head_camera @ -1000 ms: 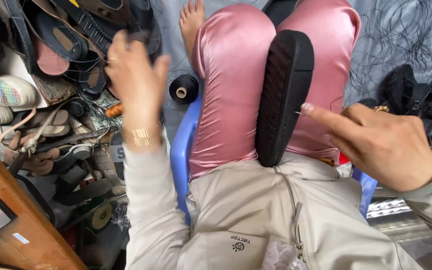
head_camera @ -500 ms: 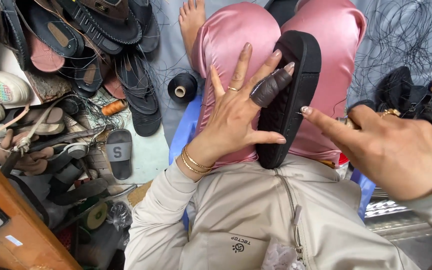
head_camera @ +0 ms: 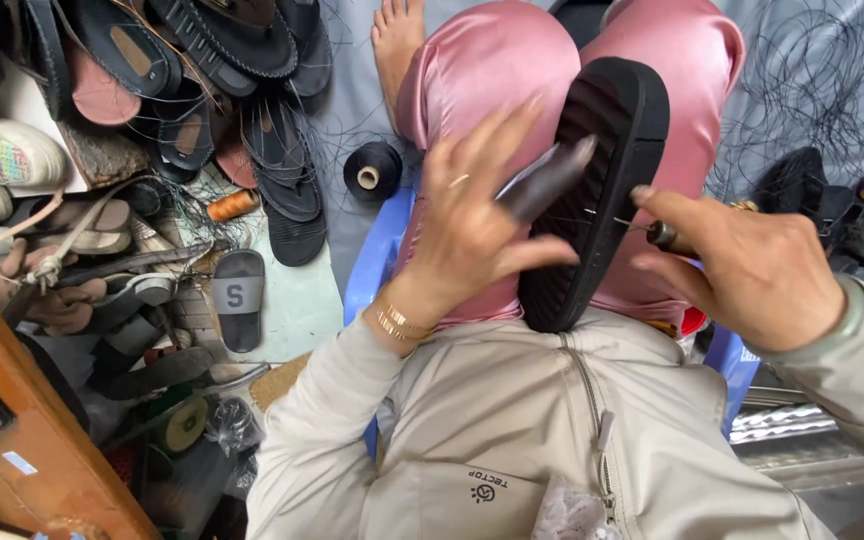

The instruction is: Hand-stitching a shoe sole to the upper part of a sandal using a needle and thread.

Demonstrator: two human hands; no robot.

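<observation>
I am sitting on a blue plastic stool (head_camera: 377, 262) with a black shoe sole (head_camera: 592, 190) clamped upright between my knees, tread facing left, its long axis running away from me: heel end down against my jacket (head_camera: 512, 440), toe end pointing up and away.

My right hand (head_camera: 752, 275) is closing its fingers around a stitching awl (head_camera: 657, 232), thumb and forefinger pinching near the metal tip, which is touching the sole's right edge about midway along its length. This hand is the nearer of the two to the working point; the sole lies just to its left.

My left hand (head_camera: 472, 225) is resting against the tread side with fingers spread loosely open. The forefinger is wearing a dark protective sleeve (head_camera: 547, 180) and lying across the sole. I cannot tell whether it is gripping the thin black thread (head_camera: 602, 213) crossing the tread toward the awl.

Farther off on the floor, a black thread spool (head_camera: 372, 170) is standing near my bare foot (head_camera: 397, 40), an orange spool (head_camera: 230, 205) beside it to the left, and beyond those a heap of worn sandals (head_camera: 202, 60) is piling up.
</observation>
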